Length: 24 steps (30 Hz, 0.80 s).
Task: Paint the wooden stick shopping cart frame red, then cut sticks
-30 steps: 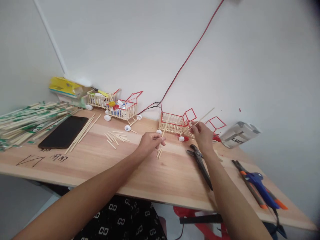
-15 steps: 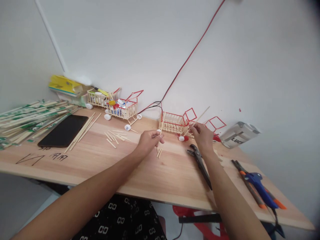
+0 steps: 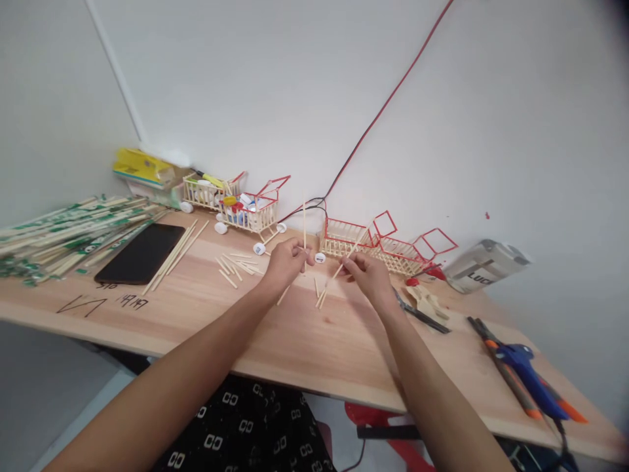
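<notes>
My left hand (image 3: 284,262) is closed on a thin wooden stick (image 3: 304,223) that stands nearly upright above the wooden table (image 3: 304,334). My right hand (image 3: 367,275) pinches another wooden stick (image 3: 350,254), slanted up to the right. The two hands are close together at the table's middle. A few short sticks (image 3: 320,296) lie on the table below them. Just behind the hands stands a stick-built cart with red wire frames (image 3: 361,241).
Black pliers (image 3: 420,314) lie right of my right hand. A blue glue gun (image 3: 533,380) rests at the right edge. A black phone (image 3: 142,252) and wrapped chopsticks (image 3: 63,233) lie at the left. A second stick cart (image 3: 246,210) stands at the back. A silver box (image 3: 486,265) sits back right.
My right hand has drawn back from the red-framed cart toward the left hand, bringing its stick along. My left hand's stick now stands upright. The view has shifted slightly.
</notes>
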Motion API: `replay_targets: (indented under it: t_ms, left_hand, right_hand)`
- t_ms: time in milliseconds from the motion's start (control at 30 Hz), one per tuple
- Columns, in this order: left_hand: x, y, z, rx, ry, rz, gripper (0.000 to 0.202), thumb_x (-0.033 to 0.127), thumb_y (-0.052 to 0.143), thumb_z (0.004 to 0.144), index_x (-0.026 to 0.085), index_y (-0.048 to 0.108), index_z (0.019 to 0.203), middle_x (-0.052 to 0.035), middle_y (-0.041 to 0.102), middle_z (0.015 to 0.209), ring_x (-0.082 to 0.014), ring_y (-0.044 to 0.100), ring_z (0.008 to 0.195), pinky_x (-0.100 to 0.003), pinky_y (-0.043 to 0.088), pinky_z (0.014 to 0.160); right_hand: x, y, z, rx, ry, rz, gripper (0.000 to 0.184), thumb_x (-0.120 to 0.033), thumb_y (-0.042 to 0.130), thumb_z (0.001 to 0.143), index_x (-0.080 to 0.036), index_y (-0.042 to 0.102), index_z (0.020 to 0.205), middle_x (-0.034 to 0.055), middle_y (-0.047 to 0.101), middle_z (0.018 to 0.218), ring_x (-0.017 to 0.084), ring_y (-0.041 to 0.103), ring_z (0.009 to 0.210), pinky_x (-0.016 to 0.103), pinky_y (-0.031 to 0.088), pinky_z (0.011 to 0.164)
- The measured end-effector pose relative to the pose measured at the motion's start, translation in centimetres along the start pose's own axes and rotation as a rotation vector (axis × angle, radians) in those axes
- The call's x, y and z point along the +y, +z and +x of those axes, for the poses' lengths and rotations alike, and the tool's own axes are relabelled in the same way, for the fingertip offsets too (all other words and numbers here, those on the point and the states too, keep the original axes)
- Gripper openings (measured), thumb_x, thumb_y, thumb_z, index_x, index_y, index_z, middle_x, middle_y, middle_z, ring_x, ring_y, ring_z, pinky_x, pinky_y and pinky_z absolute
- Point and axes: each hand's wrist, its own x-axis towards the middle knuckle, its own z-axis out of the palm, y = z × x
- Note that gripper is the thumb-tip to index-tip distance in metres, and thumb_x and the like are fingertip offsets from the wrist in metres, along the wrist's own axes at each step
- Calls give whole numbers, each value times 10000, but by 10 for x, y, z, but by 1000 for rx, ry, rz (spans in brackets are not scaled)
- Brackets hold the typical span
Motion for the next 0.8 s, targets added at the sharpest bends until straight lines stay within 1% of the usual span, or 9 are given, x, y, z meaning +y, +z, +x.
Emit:
replay_targets:
  t_ms: [100,167,300,400,500,567,633,700,800]
  left_hand:
    - [6,-1,-3,-41,-29,42,113,222,570,778,151,571,865,14,629,582,-67,436,403,-182,329,430]
    - [9,1,-7,-104,-49,85,87,238,581,775,164,541,797,9,634,573,-70,446,410,-176,328,426]
    - [10,5,-17,-199,-57,164,157,268,578,778,188,468,700,10,637,555,-73,454,408,-173,330,425]
    - [9,4,-23,-218,-55,205,186,273,580,772,191,448,670,13,629,547,-77,462,410,-176,332,428]
    - [16,-4,-32,-275,-72,241,242,337,559,802,188,455,643,10,611,550,-83,468,422,-185,334,433]
    - [24,-14,-40,-313,-61,297,312,391,488,854,183,482,622,8,587,545,-86,460,428,-197,346,451]
    - [33,-29,-51,-314,-14,405,390,409,417,890,183,505,586,11,543,514,-94,457,443,-209,354,485]
    - [42,-49,-63,-259,27,573,399,409,401,894,191,504,575,13,523,510,-112,474,487,-222,349,523]
    - [49,-86,-83,-165,27,835,353,411,426,860,204,478,578,3,548,559,-143,494,562,-244,330,564]
  right_hand:
    - [0,0,-4,1,36,67,441,-656,588,760,-219,551,718,37,681,683,180,679,672,291,554,579]
    - [1,-1,-7,-24,68,104,472,-686,589,739,-216,544,720,35,676,668,177,680,652,288,554,570]
    - [4,1,-16,-121,139,147,487,-692,617,710,-211,543,698,18,658,611,159,653,565,270,529,506]
    - [6,4,-24,-207,182,156,462,-658,629,720,-209,540,656,3,634,553,136,603,485,251,490,461]
    - [8,8,-29,-258,214,151,438,-616,612,756,-203,534,630,-5,608,510,97,504,392,222,400,401]
    - [10,10,-31,-272,225,144,422,-584,600,782,-196,528,629,-8,599,510,76,453,372,206,337,383]
    - [10,10,-32,-282,221,144,408,-558,589,804,-192,521,637,-15,590,530,67,442,384,199,309,390]
    - [7,8,-33,-297,206,158,402,-548,573,820,-191,512,645,-24,576,547,64,442,400,199,305,402]
    - [0,5,-34,-329,192,199,404,-564,558,816,-197,493,660,-40,548,535,65,430,403,204,303,411]
